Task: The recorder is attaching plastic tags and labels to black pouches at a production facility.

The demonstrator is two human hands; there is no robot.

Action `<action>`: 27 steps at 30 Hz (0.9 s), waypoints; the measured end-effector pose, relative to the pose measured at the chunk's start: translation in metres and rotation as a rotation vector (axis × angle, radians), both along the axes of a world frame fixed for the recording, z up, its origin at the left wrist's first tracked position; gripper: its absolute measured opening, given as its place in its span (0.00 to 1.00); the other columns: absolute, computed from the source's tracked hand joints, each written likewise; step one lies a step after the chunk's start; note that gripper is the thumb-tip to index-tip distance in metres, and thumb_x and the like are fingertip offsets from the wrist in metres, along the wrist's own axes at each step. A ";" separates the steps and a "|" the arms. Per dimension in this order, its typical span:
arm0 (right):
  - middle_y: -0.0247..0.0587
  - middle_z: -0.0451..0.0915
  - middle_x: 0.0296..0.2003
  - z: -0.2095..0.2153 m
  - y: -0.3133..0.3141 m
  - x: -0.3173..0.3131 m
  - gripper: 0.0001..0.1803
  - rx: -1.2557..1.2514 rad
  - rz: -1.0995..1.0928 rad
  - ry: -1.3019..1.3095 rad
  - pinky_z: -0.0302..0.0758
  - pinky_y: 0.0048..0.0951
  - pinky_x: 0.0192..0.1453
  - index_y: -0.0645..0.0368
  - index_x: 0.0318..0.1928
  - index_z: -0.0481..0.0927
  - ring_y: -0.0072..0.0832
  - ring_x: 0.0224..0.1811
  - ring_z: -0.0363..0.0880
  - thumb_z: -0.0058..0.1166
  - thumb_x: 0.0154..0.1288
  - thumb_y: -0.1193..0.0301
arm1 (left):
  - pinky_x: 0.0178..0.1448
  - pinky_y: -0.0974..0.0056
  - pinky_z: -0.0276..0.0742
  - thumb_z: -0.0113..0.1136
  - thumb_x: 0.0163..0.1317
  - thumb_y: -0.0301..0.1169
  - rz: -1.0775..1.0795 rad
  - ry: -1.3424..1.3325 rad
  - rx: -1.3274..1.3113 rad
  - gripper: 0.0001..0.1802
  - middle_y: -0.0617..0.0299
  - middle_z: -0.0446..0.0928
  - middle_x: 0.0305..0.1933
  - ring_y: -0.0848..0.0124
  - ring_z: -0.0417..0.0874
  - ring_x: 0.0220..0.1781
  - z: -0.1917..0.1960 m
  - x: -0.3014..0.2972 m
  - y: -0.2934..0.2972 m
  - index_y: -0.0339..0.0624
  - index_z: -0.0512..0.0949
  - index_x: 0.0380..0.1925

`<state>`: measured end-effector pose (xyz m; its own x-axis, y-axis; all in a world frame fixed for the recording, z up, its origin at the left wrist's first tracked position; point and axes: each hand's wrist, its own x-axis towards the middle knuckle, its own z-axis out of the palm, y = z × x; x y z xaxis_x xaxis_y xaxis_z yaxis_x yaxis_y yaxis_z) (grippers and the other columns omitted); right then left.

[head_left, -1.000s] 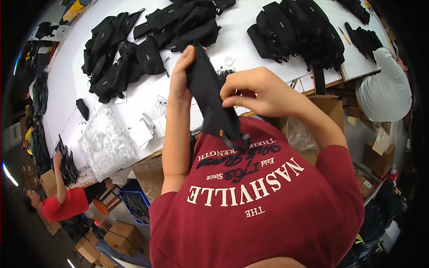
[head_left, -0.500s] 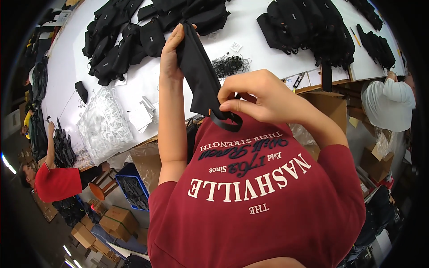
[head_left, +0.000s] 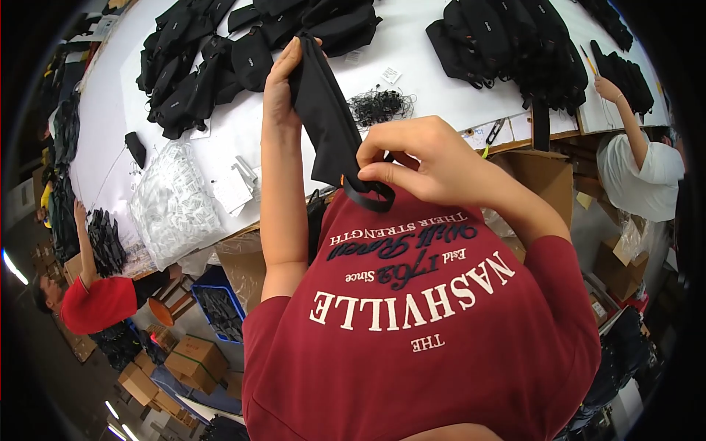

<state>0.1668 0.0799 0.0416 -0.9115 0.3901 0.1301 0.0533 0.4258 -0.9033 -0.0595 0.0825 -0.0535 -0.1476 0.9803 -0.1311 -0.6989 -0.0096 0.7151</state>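
A slim black fabric pouch [head_left: 322,125] slants in front of my chest, above the table's near edge. My left hand [head_left: 281,92] grips its far end, thumb along the top and the other fingers mostly hidden behind the cloth. At the near end, my right hand [head_left: 430,162] is closed in a pinch against the pouch's edge. What lies right between those fingertips is hard to make out. Below them hangs a black strap loop [head_left: 371,202], beside a small orange tab [head_left: 342,180].
Heaps of black pouches [head_left: 250,62] and more black pouches [head_left: 507,44] cover the white table [head_left: 434,95]. Near me lie tangled black cords [head_left: 379,107], a clear bag of white tags [head_left: 176,209] and a cutter [head_left: 495,131]. Co-workers stand left [head_left: 95,301] and right [head_left: 640,173].
My hands and the pouch stay almost in place, the near end shifting slightly. At right, a co-worker's arm now reaches over the table to a thin yellow stick.
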 end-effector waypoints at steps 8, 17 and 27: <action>0.34 0.74 0.30 -0.027 0.022 0.012 0.14 -0.377 -0.256 -0.120 0.65 0.19 0.35 0.59 0.44 0.68 0.18 0.30 0.69 0.53 0.62 0.68 | 0.51 0.61 0.76 0.52 0.64 0.37 0.201 -0.089 -0.414 0.16 0.51 0.79 0.41 0.63 0.80 0.45 0.009 0.002 -0.033 0.36 0.75 0.43; 0.34 0.76 0.36 -0.086 0.032 0.047 0.20 -1.393 -0.108 -0.046 0.69 0.18 0.36 0.64 0.49 0.73 0.15 0.33 0.72 0.39 0.69 0.61 | 0.49 0.68 0.67 0.68 0.43 0.23 0.200 1.063 0.008 0.15 0.62 0.77 0.40 0.73 0.72 0.43 0.020 0.018 -0.098 0.35 0.74 0.32; 0.33 0.76 0.40 -0.063 0.030 0.037 0.17 -0.583 -0.353 0.207 0.70 0.23 0.51 0.56 0.47 0.76 0.20 0.44 0.73 0.61 0.55 0.72 | 0.51 0.69 0.68 0.62 0.49 0.18 0.190 0.841 -0.045 0.27 0.54 0.75 0.42 0.69 0.75 0.45 0.022 0.055 -0.106 0.39 0.67 0.51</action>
